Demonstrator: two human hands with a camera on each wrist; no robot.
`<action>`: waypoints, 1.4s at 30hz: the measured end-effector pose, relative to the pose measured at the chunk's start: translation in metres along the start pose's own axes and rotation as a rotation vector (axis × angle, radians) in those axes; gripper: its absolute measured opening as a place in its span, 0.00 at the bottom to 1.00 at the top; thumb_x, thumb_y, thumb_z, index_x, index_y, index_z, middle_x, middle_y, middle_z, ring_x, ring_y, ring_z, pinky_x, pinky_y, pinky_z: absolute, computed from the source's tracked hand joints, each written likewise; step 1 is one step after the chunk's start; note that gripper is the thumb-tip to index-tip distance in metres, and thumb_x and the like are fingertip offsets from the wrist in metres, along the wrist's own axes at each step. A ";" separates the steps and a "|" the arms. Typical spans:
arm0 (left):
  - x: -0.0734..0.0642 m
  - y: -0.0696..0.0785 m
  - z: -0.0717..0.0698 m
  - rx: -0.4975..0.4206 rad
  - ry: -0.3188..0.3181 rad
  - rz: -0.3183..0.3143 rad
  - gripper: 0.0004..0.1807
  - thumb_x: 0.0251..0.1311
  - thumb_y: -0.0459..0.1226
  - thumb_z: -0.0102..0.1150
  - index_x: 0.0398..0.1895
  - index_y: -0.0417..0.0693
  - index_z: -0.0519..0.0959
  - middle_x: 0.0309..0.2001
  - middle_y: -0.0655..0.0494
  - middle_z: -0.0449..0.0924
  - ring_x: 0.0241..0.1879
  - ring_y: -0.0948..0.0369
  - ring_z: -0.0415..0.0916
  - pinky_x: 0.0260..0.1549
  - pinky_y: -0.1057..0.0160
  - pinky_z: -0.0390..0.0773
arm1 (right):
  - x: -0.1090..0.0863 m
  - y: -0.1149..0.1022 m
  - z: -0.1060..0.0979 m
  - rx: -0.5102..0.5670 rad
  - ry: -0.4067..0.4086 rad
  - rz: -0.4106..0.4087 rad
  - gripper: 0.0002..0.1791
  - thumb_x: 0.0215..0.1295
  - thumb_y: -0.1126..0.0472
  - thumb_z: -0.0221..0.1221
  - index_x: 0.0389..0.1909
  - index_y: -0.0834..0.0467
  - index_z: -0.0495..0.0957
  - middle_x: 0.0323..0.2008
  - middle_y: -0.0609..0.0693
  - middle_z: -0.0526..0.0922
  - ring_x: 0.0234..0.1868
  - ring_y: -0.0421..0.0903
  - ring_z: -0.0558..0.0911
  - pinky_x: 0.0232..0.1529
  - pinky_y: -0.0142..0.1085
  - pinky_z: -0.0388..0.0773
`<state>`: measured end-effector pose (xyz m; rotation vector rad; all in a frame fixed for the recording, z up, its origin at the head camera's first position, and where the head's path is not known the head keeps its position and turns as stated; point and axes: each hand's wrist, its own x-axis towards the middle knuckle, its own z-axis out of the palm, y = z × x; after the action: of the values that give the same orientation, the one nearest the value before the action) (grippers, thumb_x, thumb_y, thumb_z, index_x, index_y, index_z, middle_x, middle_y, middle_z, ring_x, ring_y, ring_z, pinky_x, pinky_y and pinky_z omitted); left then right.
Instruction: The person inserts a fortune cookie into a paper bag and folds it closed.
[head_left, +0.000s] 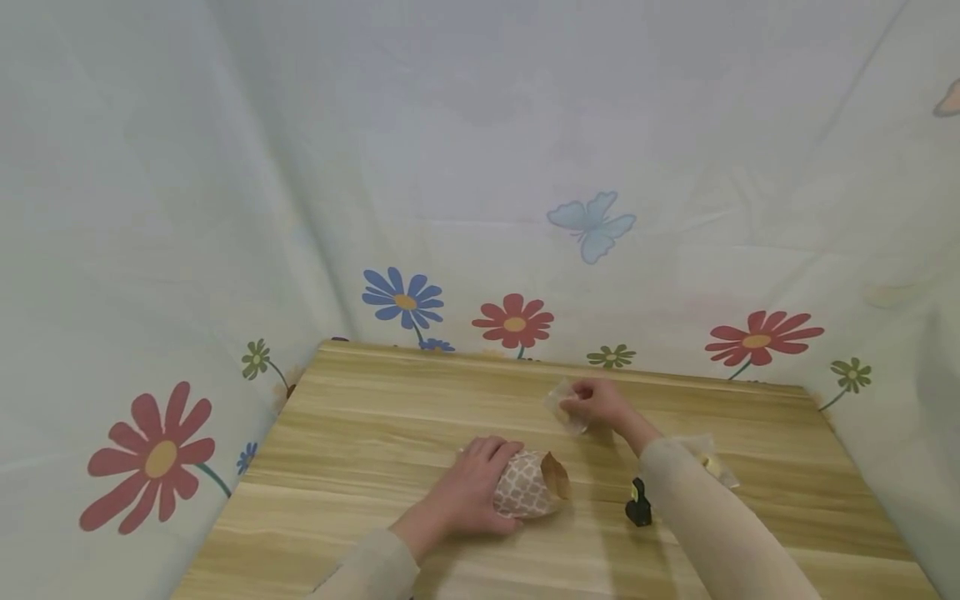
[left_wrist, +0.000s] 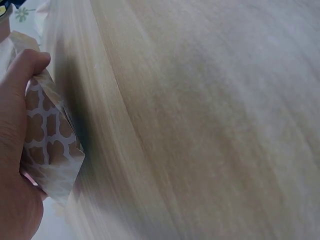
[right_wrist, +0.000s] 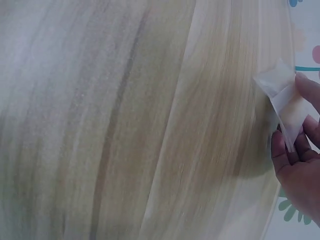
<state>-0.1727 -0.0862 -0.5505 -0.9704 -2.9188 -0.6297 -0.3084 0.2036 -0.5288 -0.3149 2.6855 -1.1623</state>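
Fingers and thumb of my left hand (head_left: 472, 493) were curved round the bag (head_left: 520, 490), closed against its patterned sides behind its mouth (head_left: 556, 477). I took that grip to be for steadiness: something so light would probably skid or fold if loose, and holding it from the rear kept the opening clear. It lay on its side, gaping towards my right; whether it rested fully on the desk (head_left: 375, 417) or was lifted a little, I could not tell. My right hand (head_left: 606, 405) had a packet (head_left: 557, 402) pinched between thumb and fingers, farther out, near the desk's back edge. Part of the packet stood free of my grip, likely because something so thin needed only a light hold. What was inside looked pale, too blurred to name. Nearer me, a second packet (head_left: 708, 454) lay partly hidden by my right sleeve (head_left: 720, 525), and a small black thing (head_left: 639, 507) sat just left of that sleeve; both seemed placed within easy reach. Beyond the desk hung a flowered cloth (head_left: 480, 167), perhaps as a screen.
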 end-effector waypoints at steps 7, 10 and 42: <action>0.000 0.002 0.000 -0.014 0.003 -0.006 0.62 0.42 0.62 0.80 0.81 0.55 0.61 0.68 0.55 0.70 0.67 0.57 0.67 0.71 0.48 0.73 | -0.007 -0.002 -0.003 -0.012 -0.044 -0.046 0.12 0.68 0.60 0.71 0.42 0.65 0.82 0.35 0.54 0.86 0.36 0.46 0.81 0.37 0.36 0.82; 0.000 0.003 -0.001 -0.028 0.003 -0.014 0.62 0.43 0.62 0.80 0.81 0.55 0.61 0.69 0.54 0.70 0.67 0.56 0.67 0.72 0.48 0.72 | -0.010 -0.003 -0.005 -0.014 -0.056 -0.058 0.12 0.67 0.61 0.72 0.41 0.66 0.82 0.34 0.54 0.86 0.34 0.45 0.82 0.35 0.36 0.83; 0.014 -0.002 0.007 -0.089 0.042 -0.099 0.64 0.42 0.64 0.78 0.82 0.54 0.59 0.71 0.50 0.67 0.71 0.50 0.64 0.75 0.45 0.67 | -0.102 -0.051 0.013 0.629 0.173 0.005 0.27 0.71 0.61 0.70 0.67 0.65 0.77 0.58 0.60 0.84 0.53 0.42 0.85 0.53 0.30 0.84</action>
<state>-0.1847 -0.0770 -0.5559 -0.8123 -2.9393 -0.7800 -0.2013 0.1880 -0.4898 -0.1055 2.2745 -2.0142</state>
